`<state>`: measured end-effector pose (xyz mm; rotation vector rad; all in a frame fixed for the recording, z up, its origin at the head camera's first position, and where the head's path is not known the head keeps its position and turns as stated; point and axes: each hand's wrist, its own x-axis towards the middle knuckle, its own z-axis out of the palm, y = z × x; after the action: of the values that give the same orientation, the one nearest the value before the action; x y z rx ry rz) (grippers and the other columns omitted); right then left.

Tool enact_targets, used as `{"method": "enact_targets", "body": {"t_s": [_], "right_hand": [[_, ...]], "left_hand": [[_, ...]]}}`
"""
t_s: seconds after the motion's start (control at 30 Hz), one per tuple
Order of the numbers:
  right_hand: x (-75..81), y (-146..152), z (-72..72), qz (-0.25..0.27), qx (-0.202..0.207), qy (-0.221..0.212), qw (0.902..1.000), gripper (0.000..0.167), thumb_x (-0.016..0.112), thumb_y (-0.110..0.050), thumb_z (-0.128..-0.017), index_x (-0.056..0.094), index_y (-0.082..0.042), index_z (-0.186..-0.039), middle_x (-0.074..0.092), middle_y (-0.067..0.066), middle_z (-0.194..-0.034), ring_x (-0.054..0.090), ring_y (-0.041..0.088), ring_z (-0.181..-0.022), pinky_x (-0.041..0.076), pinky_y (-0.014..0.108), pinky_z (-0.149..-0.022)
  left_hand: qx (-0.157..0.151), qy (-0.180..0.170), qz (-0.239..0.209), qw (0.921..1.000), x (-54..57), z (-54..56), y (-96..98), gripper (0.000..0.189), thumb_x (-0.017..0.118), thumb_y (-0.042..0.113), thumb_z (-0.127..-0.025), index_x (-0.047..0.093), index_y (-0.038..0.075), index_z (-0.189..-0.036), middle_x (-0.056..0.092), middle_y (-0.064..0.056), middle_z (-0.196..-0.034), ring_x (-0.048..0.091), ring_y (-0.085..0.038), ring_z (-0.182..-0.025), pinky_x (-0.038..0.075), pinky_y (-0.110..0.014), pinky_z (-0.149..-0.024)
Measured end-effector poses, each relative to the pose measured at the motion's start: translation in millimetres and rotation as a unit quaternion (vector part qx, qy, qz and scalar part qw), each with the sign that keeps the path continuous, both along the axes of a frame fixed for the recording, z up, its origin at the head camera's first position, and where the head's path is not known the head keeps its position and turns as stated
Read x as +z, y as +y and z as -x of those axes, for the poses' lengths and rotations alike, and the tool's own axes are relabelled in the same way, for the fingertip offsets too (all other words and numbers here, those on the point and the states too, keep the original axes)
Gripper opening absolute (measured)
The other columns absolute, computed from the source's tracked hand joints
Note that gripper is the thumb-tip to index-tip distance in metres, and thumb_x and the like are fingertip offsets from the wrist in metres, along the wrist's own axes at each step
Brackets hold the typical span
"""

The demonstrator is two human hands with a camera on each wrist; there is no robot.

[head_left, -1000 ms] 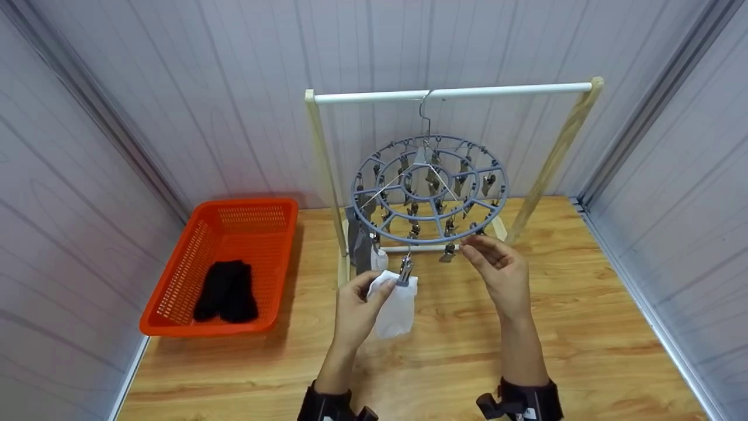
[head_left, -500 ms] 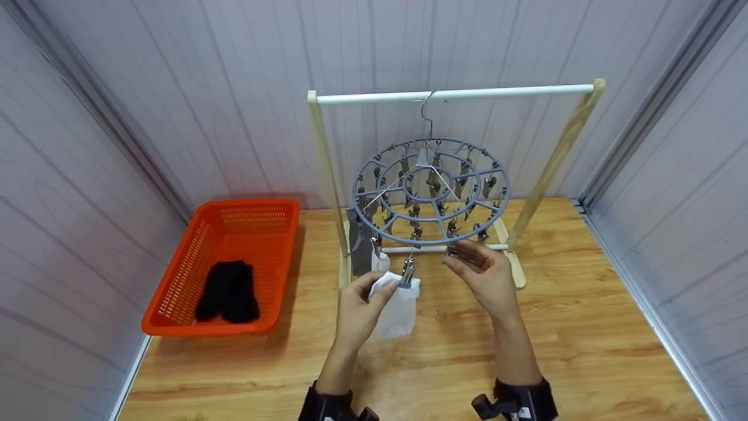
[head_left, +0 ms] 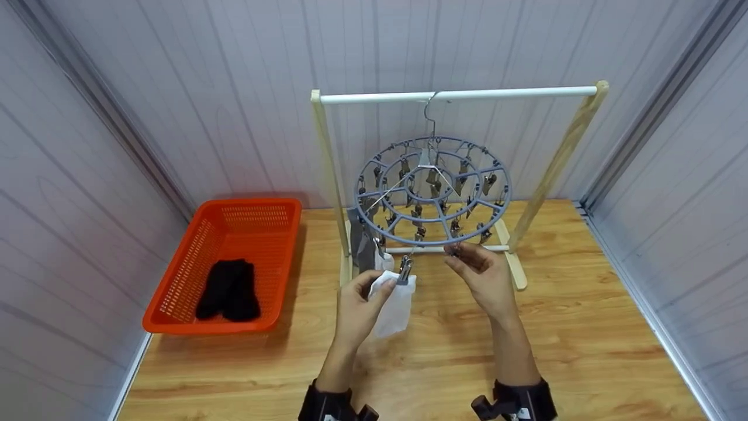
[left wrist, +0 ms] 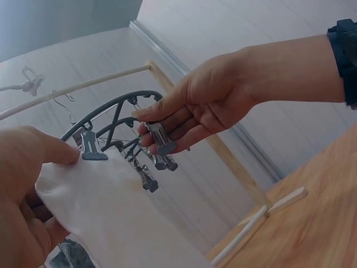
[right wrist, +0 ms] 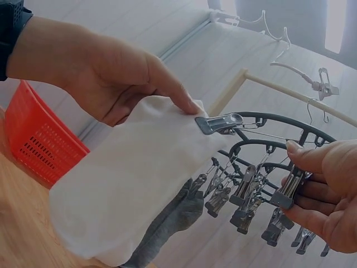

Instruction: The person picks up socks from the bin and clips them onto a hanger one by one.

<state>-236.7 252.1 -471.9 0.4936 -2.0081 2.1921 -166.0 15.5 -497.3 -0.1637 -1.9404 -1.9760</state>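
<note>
My left hand (head_left: 357, 304) pinches a white sock (head_left: 392, 313) near its top edge, thumb in front. A metal clothes clip (right wrist: 217, 124) with grey tips bites the sock's upper corner, close beside my thumb. That clip hangs from the front rim of a round blue-grey sock hanger (head_left: 429, 220). To its right, my right hand (head_left: 488, 280) holds another clip (right wrist: 290, 187) of the hanger between thumb and fingers, with no fabric in it. Grey socks (head_left: 363, 254) and another piece of white fabric (head_left: 383, 261) hang at the hanger's left side.
The hanger hooks over the white bar (head_left: 520, 92) of a wooden-legged rack (head_left: 558, 158). Several bare clips dangle under its rings. On the wood floor at left stands an orange basket (head_left: 209, 328) holding black socks (head_left: 229, 291). Pale panel walls surround the rack.
My right hand has moved left and taken hold of a clip at the hanger's front. The left hand still pinches the white sock, nearly unmoved.
</note>
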Motion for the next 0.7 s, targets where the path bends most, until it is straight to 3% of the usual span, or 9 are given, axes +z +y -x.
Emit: {"method": "enact_targets", "body": {"t_s": [0.27,0.7], "right_hand": [[-0.1,-0.5,-0.2,0.011,0.011,0.008,0.9998,0.027,0.077,0.01,-0.091,0.071,0.014,-0.118,0.073,0.032,-0.115,0.077,0.024,-0.097,0.061,0.037,-0.088],[-0.5,-0.9,0.1,0.009,0.015,0.014,0.9997,0.027,0.075,0.009,-0.093,0.071,0.014,-0.119,0.073,0.031,-0.114,0.077,0.023,-0.098,0.061,0.039,-0.088]], "left_hand": [[0.007,-0.014,0.01,0.9998,-1.0,1.7,-2.7,0.014,0.08,0.007,-0.095,0.078,-0.001,-0.106,0.077,-0.012,-0.098,0.07,-0.017,-0.087,0.057,-0.026,-0.078],[0.036,-0.006,0.018,0.9992,0.8,1.9,-16.6,0.014,0.081,0.012,-0.095,0.08,0.004,-0.107,0.079,-0.007,-0.098,0.076,-0.031,-0.09,0.061,-0.031,-0.081]]}}
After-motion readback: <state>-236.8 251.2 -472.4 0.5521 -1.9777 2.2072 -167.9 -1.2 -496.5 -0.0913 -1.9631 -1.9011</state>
